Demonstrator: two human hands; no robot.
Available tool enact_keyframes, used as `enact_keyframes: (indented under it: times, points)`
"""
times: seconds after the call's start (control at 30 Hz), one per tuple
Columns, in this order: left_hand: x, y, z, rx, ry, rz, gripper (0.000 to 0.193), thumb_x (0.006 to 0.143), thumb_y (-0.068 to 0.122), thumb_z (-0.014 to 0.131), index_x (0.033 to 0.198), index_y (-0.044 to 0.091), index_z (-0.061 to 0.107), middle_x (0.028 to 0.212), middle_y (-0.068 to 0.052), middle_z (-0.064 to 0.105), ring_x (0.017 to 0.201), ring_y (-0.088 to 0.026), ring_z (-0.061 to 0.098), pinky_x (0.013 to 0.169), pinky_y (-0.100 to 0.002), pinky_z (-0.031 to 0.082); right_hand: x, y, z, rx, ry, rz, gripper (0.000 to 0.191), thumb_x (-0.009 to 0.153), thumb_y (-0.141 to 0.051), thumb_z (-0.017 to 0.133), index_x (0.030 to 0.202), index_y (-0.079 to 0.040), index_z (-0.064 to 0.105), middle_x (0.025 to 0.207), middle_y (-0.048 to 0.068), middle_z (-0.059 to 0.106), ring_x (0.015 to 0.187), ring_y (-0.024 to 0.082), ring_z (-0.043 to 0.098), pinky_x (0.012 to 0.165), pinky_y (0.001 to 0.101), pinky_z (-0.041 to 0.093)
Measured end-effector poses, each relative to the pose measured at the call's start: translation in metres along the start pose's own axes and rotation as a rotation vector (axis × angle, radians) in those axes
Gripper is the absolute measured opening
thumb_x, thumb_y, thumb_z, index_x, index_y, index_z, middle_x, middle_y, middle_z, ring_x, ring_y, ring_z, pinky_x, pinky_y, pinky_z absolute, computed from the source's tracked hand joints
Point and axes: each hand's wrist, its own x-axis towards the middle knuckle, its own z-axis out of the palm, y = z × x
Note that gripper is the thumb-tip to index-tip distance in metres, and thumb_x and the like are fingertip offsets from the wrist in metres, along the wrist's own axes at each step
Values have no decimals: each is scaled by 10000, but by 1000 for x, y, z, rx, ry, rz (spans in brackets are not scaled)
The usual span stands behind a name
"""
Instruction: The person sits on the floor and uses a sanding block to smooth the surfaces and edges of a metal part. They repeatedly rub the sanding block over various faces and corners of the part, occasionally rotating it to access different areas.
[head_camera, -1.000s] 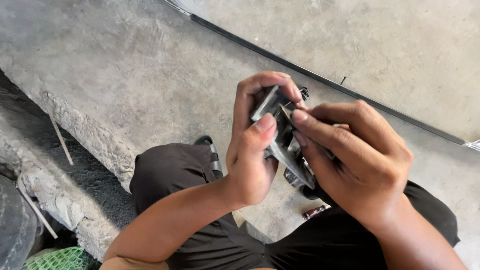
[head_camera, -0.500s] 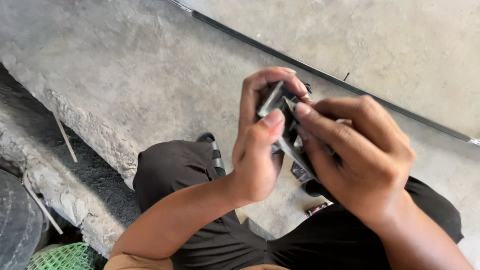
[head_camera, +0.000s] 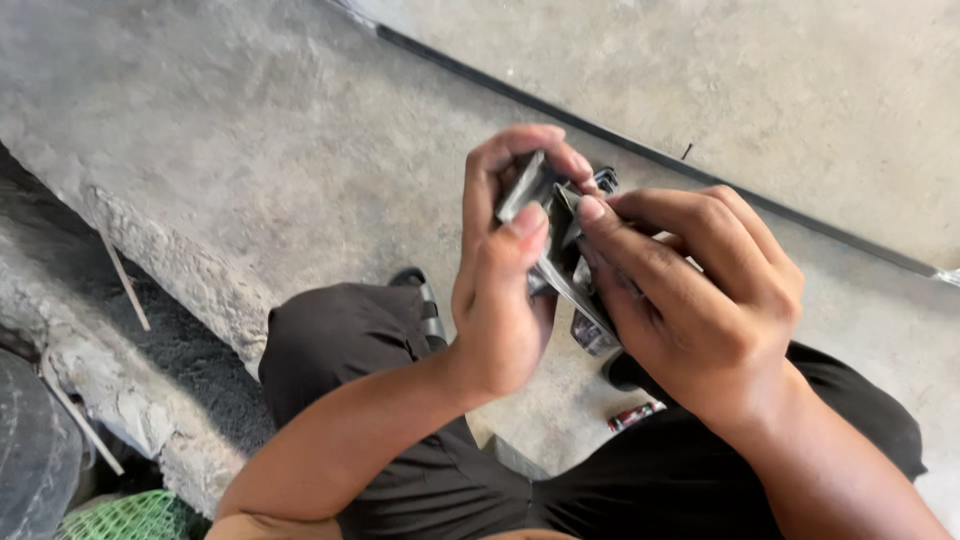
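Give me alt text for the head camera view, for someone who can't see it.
Seen from above, a seated person's left hand and right hand together grip a small dark metal part over their knees. Below lies a rough concrete floor with a dark strip across it, and a small red object sits by the legs.

Below the work we see a rough grey concrete floor, crossed diagonally by a dark strip running from the upper centre to the right edge. At left, a broken concrete edge drops to darker ground, where thin sticks lie. A green mesh occupies the lower left corner, beside a dark rounded form (possibly a tyre). A small red object rests on the floor between black trousers, near a sandal.
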Motion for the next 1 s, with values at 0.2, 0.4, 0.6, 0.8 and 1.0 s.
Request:
enact_keyframes:
  times: [0.2,0.4,0.6,0.8,1.0]
  points:
    - [0,2,-1,-89,-11,-32,393,1086,246,482,1405,34,396,1169,-108,505,1098,-172,491,1045,-333,414,3,4,-2,-5,35,-28,344,777,70,833,1104,15,745,975,147,671,785,246,643,664,360,517]
    - [0,3,1,-85,-15,-3,377,1097,228,481,1402,22,400,1141,-104,505,1083,-180,502,1033,-341,420,3,5,-3,16,27,-5,330,772,58,843,1086,14,750,958,145,677,747,234,636,641,362,514]
    - [2,3,4,-26,-28,-34,372,1097,220,463,1406,23,401,1173,-108,508,1109,-176,496,1074,-323,408,2,8,-4,9,17,0,296,790,59,845,1071,16,759,946,142,687,716,214,619,602,344,496]
    - [4,5,3,-139,-18,-68,388,1086,244,507,1385,24,393,1161,-114,492,1106,-188,500,1052,-341,424,-1,9,-7,101,-21,73,314,797,53,842,1092,-8,753,975,141,691,762,230,656,631,348,515]
    - [5,5,2,-125,-54,-62,455,1040,333,535,1360,34,412,1129,-130,494,1064,-200,511,1009,-364,448,-3,9,-11,326,-54,134,331,762,26,821,1076,-46,743,1000,115,697,807,205,685,643,312,541]
